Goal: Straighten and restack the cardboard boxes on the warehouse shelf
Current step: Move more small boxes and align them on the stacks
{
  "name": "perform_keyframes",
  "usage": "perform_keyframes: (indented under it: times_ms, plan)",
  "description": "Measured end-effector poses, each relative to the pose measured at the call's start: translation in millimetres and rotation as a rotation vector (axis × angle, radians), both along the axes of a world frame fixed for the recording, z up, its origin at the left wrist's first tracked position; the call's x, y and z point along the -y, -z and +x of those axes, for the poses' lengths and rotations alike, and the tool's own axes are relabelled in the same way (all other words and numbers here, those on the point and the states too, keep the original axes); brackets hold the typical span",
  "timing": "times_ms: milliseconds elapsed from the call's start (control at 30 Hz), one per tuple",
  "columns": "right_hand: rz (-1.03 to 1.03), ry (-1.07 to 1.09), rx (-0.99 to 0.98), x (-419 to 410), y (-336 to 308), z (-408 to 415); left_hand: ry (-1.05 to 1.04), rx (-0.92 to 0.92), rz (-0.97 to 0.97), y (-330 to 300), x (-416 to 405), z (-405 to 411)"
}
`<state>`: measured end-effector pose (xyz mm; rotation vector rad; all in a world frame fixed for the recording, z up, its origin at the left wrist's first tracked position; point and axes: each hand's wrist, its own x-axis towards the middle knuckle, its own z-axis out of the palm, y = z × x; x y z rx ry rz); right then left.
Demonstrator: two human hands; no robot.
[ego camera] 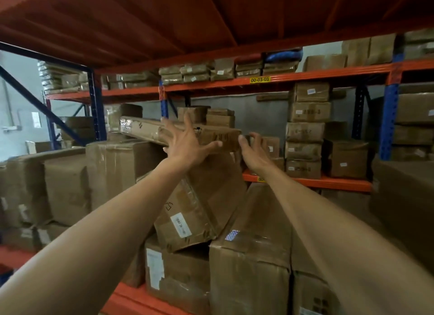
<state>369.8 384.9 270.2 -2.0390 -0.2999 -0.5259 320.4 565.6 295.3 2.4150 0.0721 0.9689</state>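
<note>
Long flat brown cardboard box (150,130) lies skewed atop stack, w/ taped big cartons below. My left hand (187,143) spread flat on its near face, no grip. Right hand (254,151) open, curled at box's right end, contact unclear. Judged light, stiff; slick tape, so hold both ends.

Head camera, wide-angle, looks forward along arms, close to shelf (305,182).

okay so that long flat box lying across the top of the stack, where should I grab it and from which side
Probably by its near right end, from the front. The long flat box is long and thin, tilted across the tilted carton, so one hand per long edge controls it. The left hand is already spread on its face; the right hand hovers open at the end corner.
</note>
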Motion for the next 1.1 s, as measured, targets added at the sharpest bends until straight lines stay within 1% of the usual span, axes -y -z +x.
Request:
perform_keyframes:
  times_ms: [100, 200, 233, 267, 333, 367, 433, 500, 600, 667, 833, 900, 967, 1100]
  plan:
    - [0.106, -0.039, -0.049, -12.2, -8.6, 32.2, 0.003, -0.012, -0.013, 1.1, -5.0, 19.6]
    - [0.22, -0.09, -0.093, -22.6, -18.4, 62.8, 0.063, 0.081, -0.025, 3.2, -14.5, 22.5]
    - [0.279, -0.131, -0.137, -26.7, -20.2, 71.3, 0.097, 0.108, -0.044, 3.6, -17.8, 18.5]
    - [0.355, -0.181, -0.168, -30.2, -20.7, 81.3, 0.136, 0.13, -0.077, 3.6, -22.0, 13.1]
    - [0.523, -0.267, -0.257, -36.9, -21.2, 90.0, 0.241, 0.148, -0.201, 2.1, -31.0, -0.5]
    - [0.576, -0.28, -0.27, -39.7, -22.4, 83.9, 0.293, 0.14, -0.255, 1.7, -35.3, -5.8]
    - [0.705, -0.269, -0.254, -45.5, -26.4, 65.6, 0.347, 0.153, -0.295, 0.8, -39.2, -16.0]
    - [0.828, -0.203, -0.196, -51.3, -27.1, 52.6, 0.354, 0.193, -0.337, 1.4, -35.1, -21.5]
    - [0.929, -0.085, -0.136, -50.7, -31.0, 26.7, 0.289, 0.278, -0.429, 2.6, -18.8, -23.1]
    - [0.931, 0.016, -0.098, -42.9, -34.2, 6.1, 0.238, 0.365, -0.47, 4.3, -6.9, -25.8]
    - [0.964, 0.214, 0.037, -4.5, -48.3, -51.1, 0.212, 0.45, -0.422, 0.0, 25.8, -37.8]
    - [0.952, 0.308, 0.116, 15.1, -51.2, -76.7, 0.245, 0.478, -0.426, -1.5, 43.2, -49.9]
    - [0.904, 0.438, 0.169, 41.2, -50.6, -103.4, 0.332, 0.5, -0.438, 1.5, 67.5, -61.5]
    - [0.865, 0.673, 0.186, 113.0, -46.6, -169.1, 0.518, 0.443, -0.521, 9.9, 139.4, -96.0]
